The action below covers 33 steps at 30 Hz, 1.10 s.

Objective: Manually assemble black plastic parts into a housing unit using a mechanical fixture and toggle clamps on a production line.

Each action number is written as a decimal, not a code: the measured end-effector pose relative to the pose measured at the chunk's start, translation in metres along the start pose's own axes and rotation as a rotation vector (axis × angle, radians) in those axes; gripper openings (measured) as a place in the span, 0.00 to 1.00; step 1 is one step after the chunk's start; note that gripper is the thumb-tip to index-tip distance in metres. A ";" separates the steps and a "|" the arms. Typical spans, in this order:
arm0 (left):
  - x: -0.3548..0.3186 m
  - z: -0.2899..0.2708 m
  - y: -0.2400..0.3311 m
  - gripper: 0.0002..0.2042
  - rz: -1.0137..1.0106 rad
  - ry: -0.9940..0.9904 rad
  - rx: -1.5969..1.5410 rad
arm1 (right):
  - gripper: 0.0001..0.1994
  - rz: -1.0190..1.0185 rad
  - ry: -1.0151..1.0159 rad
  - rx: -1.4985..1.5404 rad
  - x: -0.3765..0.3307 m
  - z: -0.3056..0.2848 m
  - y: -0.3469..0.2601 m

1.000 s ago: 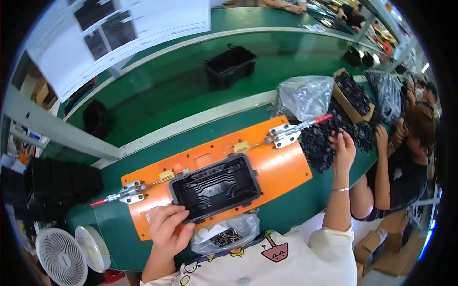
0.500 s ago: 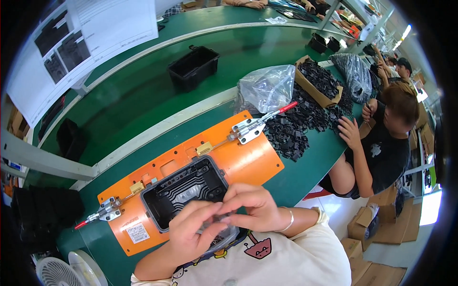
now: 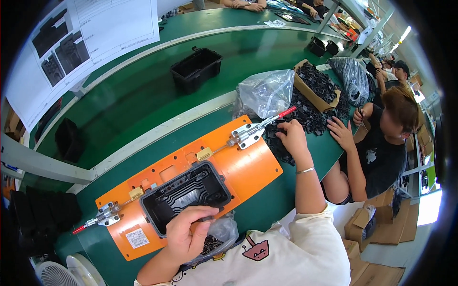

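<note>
Right hand (image 3: 295,138) now parted from left hand (image 3: 183,233), at loose black plastic parts (image 3: 312,114) right of black rectangular plastic box (image 3: 188,193); right grip unclear. Left grip, box's near side, pinches small dark part (image 3: 207,218). Box on orange plate (image 3: 253,167). Handling now split: box, parts.

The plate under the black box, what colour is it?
The plate is orange, showing best in the head view.

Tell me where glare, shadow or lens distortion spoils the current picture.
Head view: lens curvature bows the far rail; glare streaks the clear bag; the black stack at left sinks into shadow, its edges hard to separate; the box on the orange plate keeps its inner ribs readable.
</note>
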<state>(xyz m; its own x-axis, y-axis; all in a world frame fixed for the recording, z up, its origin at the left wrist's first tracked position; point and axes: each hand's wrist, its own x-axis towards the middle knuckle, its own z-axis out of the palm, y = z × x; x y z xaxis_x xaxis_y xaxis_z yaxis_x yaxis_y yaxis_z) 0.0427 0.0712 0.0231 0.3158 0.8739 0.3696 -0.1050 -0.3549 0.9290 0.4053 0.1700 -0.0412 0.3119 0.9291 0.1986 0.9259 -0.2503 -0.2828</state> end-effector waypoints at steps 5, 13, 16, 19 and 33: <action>-0.002 -0.003 -0.002 0.05 -0.022 -0.006 -0.018 | 0.08 0.013 0.098 0.127 0.003 -0.005 0.013; -0.004 -0.007 0.006 0.06 -0.160 -0.165 -0.332 | 0.05 -0.054 -0.065 1.091 -0.066 -0.074 -0.090; -0.001 -0.003 0.007 0.06 -0.168 -0.310 -0.354 | 0.09 -0.585 0.001 0.696 -0.099 -0.078 -0.146; -0.003 -0.004 0.007 0.07 -0.109 -0.228 -0.277 | 0.12 -0.837 -0.045 0.795 -0.119 -0.078 -0.175; -0.017 -0.017 -0.001 0.05 -0.009 0.122 -0.465 | 0.12 -0.885 -0.313 0.965 -0.109 -0.072 -0.198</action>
<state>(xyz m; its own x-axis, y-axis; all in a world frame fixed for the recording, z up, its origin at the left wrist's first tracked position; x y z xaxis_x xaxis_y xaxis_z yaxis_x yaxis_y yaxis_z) 0.0210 0.0621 0.0158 0.2088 0.9188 0.3351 -0.5217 -0.1851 0.8328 0.2035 0.0987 0.0605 -0.4896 0.7330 0.4723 0.2307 0.6312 -0.7405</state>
